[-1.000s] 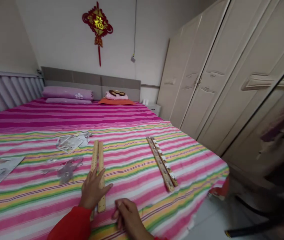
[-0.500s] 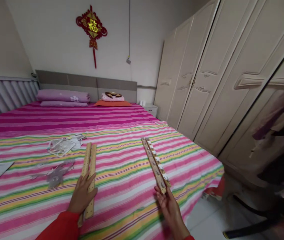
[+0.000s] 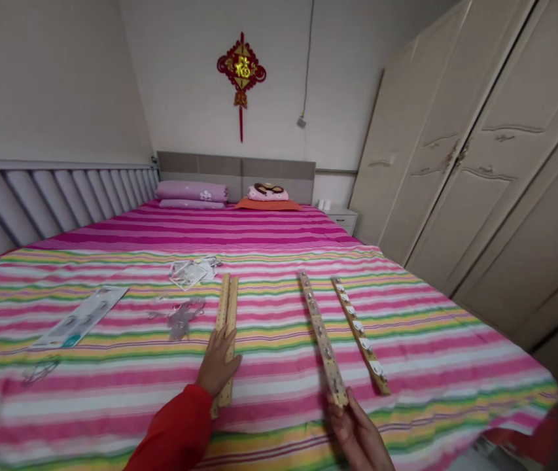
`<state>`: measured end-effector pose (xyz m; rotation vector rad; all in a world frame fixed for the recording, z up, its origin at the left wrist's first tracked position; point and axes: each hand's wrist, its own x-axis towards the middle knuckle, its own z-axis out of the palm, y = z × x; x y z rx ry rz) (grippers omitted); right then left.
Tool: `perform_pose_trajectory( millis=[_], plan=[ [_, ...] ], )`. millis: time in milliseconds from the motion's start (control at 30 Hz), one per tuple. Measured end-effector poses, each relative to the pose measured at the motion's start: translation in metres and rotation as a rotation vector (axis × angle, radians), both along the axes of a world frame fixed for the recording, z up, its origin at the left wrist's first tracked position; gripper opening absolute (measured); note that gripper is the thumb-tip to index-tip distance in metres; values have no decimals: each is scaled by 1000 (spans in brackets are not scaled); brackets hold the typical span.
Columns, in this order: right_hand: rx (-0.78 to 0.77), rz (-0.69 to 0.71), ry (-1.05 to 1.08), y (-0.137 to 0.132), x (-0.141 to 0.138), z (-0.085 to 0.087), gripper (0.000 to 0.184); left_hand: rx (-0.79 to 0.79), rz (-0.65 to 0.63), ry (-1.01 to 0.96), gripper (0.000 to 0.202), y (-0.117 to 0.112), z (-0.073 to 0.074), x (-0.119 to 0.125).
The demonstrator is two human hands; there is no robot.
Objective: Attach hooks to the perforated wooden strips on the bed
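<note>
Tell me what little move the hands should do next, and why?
Maybe the right hand should draw the strip with small shiny pieces a little left: it grips that strip's near end, and striped cover shows between it and the two wooden strips under the left hand.

So on my feed I've got two pale wooden strips (image 3: 233, 301) lying flat on the striped bedspread (image 3: 269, 340), side by side and nearly parallel, little holes dotted along them. Well off to their right there's a third strip (image 3: 319, 327), kinda slanted, near end angled rightward, with a row of small shiny fittings down its top. Can't make out what those are exactly.
</note>
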<state>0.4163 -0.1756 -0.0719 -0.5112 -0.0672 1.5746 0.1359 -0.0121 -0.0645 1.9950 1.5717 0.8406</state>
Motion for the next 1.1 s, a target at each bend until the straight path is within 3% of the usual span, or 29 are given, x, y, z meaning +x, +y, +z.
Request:
perform_pose_trajectory(
  millis=[167, 333, 533, 700, 867, 1000, 1100],
  plan=[
    [52, 129, -28, 33, -58, 28, 18, -71, 110, -369, 59, -15, 18, 1],
    [147, 165, -134, 78, -125, 48, 24, -53, 180, -715, 60, -33, 34, 3],
    [264, 257, -292, 117, -192, 52, 31, 81, 310, -755, 83, -26, 46, 6],
    [222, 271, -383, 136, -209, 51, 49, -14, 364, -852, 73, -3, 55, -9],
    [136, 236, -439, 147, -211, 50, 63, 1, 337, -728, 57, 23, 46, -32],
    [137, 236, -472, 151, -211, 48, 66, 143, 368, -610, 40, 43, 35, -48],
    [149, 237, -494, 152, -209, 44, 65, 248, 389, -569, 33, 55, 36, -60]
  ],
)
